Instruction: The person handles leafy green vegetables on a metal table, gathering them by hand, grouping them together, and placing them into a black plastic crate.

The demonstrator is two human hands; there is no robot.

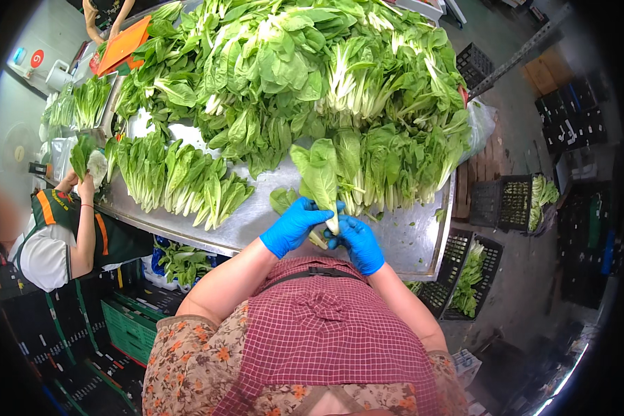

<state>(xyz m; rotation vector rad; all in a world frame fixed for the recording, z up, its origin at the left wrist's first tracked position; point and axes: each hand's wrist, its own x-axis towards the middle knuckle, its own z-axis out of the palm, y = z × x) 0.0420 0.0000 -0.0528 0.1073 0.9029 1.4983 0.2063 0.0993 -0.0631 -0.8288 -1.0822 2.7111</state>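
In a blue glove, my left hand (297,224) is closed around the lower stalks of a leafy green head (320,169), its leaves pointing away from me. My right hand (358,240), gloved the same, is at the white base of that head with fingers curled; whether it grips the base cannot be told. A loose leaf (282,199) lies on the metal table (270,182) beside my left hand. Bunches of greens (171,177) stand in a row to the left, others (395,166) to the right. A large heap of greens (291,57) covers the far side.
At the left, a co-worker (57,234) holds a leafy green (83,153) by the table. An orange crate (125,46) is at the far left corner. Black crates with greens (468,281) stand on the floor to the right. Green crates (130,325) are at lower left.
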